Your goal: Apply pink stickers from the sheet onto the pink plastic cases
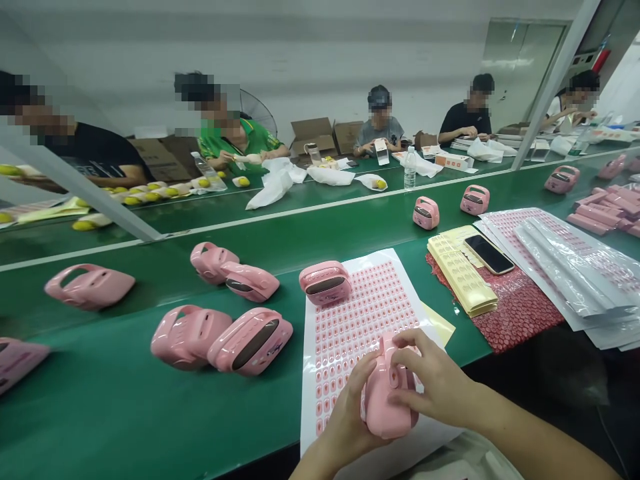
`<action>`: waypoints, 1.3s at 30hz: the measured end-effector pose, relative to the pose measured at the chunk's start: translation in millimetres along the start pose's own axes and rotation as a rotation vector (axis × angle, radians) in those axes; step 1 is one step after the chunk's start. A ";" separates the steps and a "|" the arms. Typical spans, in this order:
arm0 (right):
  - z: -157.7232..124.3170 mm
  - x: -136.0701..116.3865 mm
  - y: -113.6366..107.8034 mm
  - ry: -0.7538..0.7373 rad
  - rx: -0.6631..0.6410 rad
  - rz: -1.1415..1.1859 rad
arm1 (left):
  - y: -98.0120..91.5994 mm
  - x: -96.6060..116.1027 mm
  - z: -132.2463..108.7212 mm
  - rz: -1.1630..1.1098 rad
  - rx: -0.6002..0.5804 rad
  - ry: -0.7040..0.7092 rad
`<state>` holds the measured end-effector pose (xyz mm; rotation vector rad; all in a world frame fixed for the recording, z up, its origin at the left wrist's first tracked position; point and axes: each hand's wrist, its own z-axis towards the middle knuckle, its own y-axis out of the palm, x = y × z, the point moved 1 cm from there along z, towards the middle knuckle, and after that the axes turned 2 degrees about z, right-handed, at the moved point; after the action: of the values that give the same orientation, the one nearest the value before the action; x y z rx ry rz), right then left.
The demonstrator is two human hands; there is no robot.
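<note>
A pink plastic device with a carrying handle (387,407) is in my left hand (347,410), whose fingers wrap round its left side. My right hand (440,380) has its fingers and thumb on the same device, the fingertips close to a small oval sticker (395,375) on its upper part. Under both hands lies a white sheet (367,300) with rows of small pink-and-red stickers. Another pink device with a dark window (326,283) stands on the sheet's far left corner.
Several pink devices (253,340) stand on the green table to the left. To the right are yellow sheets (463,277), a phone (489,254), red bubble wrap (520,310) and more sticker sheets (575,267). Across the green conveyor (320,223), several people work among boxes and a water bottle (410,170).
</note>
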<state>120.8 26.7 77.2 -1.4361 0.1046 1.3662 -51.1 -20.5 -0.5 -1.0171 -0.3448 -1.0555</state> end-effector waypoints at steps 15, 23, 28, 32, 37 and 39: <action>-1.8 3.9 -4.8 -0.206 0.177 -0.069 | -5.2 8.6 10.7 -0.042 0.001 0.029; 0.5 2.9 0.0 0.230 0.181 0.393 | -1.0 5.3 5.2 -0.036 -0.045 -0.040; 5.3 7.0 6.3 0.408 0.224 0.718 | 2.3 0.7 0.8 -0.038 -0.012 -0.085; 7.8 9.2 9.6 0.462 0.241 0.793 | 3.7 -1.2 -1.8 -0.042 -0.009 -0.095; 8.1 8.3 9.6 0.454 0.228 0.746 | 3.5 -3.4 -3.8 -0.043 -0.013 -0.120; 7.8 8.1 9.6 0.444 0.232 0.729 | 3.2 -3.7 -3.8 -0.037 -0.008 -0.112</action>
<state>111.9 33.2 67.3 -1.5402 1.1294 1.4988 -51.0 -21.2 -6.6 -1.0829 -0.4529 -1.0362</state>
